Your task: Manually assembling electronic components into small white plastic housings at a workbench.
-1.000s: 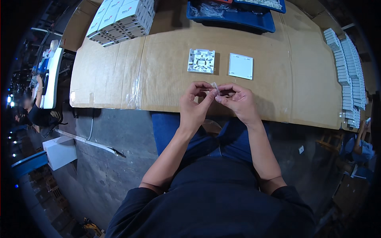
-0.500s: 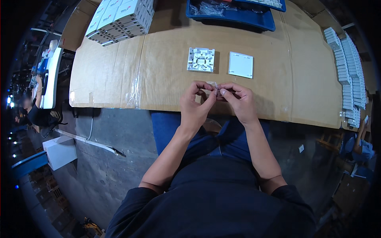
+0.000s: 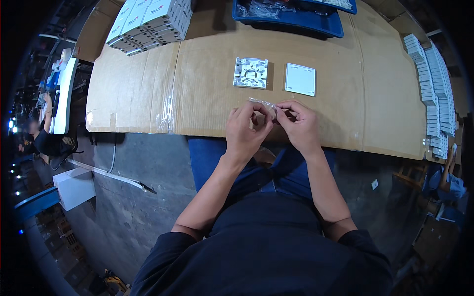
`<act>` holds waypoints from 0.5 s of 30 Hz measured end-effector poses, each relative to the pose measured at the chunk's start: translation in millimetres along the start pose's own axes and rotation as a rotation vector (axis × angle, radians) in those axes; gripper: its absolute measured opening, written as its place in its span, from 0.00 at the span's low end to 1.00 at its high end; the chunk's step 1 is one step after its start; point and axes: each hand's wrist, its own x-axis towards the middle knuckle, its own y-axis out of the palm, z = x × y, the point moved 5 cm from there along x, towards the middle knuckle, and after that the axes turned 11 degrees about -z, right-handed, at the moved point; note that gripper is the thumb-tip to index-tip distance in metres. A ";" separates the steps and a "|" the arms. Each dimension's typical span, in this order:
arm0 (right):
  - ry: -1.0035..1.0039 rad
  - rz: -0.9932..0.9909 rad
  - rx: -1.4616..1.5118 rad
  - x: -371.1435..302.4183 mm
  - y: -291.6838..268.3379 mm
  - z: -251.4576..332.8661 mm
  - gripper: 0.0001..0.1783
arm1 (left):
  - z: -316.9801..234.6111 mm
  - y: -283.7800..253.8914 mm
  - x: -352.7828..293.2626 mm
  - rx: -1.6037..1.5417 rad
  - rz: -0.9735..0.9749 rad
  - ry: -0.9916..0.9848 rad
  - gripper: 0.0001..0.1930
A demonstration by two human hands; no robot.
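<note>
Between my two hands is a small clear plastic bag (image 3: 262, 102), pinched near the table's front edge. My left hand (image 3: 245, 127) grips it from the left with thumb and fingers closed. On its right side my right hand (image 3: 300, 126) pinches it too, fingertips almost touching the left ones. Whatever the bag contains is too small to make out. Just beyond the hands lies an open white plastic box base (image 3: 251, 73) with moulded parts inside. To its right rests a flat, square white cover (image 3: 300, 79).
Stacked white boxes (image 3: 150, 24) stand at the back left of the cardboard-covered table (image 3: 207, 89). Blue trays (image 3: 291, 25) with clear bags sit at the back. Long stacks of white pieces (image 3: 434, 93) line the right edge. Other people work far left and far right.
The clear bag now shows more above my fingers, spread toward the left. My left fingers have curled and shifted slightly; the right hand has barely moved.
</note>
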 end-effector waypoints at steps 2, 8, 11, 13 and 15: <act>-0.122 -0.050 -0.059 -0.7 1.9 6.9 0.06 | -0.2 -0.1 0.1 0.006 -0.013 -0.005 0.13; -0.200 -0.100 -0.091 -3.4 6.4 10.0 0.06 | -4.8 1.1 0.2 0.014 -0.025 0.029 0.14; -0.024 -0.129 0.052 -5.5 6.1 2.6 0.06 | -6.1 1.2 -0.7 0.018 -0.030 0.088 0.15; 0.049 -0.169 0.155 -8.0 7.4 1.4 0.06 | -7.4 2.5 -3.0 0.021 -0.035 0.132 0.15; -0.021 -0.233 0.104 -10.4 7.7 5.9 0.06 | -7.5 8.4 -8.1 -0.048 -0.015 0.083 0.15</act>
